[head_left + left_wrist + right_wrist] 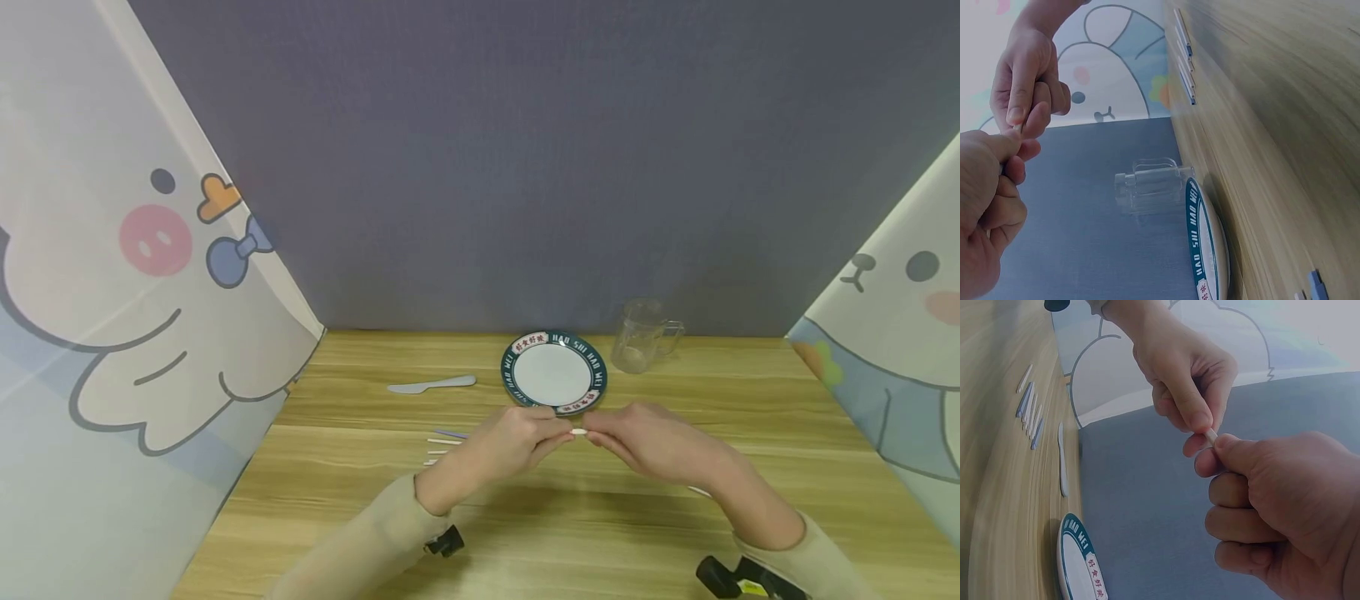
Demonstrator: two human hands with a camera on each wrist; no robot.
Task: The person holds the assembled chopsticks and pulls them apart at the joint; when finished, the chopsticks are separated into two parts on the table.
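Above the table, just in front of the plate, my left hand (517, 437) and my right hand (645, 435) meet fingertip to fingertip. Between them is a short, slim white stick (578, 432), pinched at one end by the left thumb and fingers and at the other by the right. The right wrist view shows the pale stick (1211, 435) bridging the small gap between the two thumbs. Most of its length is hidden by the fingers. Several thin white and blue sticks (446, 441) lie on the table beyond my left wrist.
A white plate (552, 375) with a green lettered rim stands at the back middle. To its right is a clear mug (636, 337), and to its left a pale knife (432, 384). Another white stick (700, 492) lies beneath my right forearm. A grey panel (480, 167) rises behind the table.
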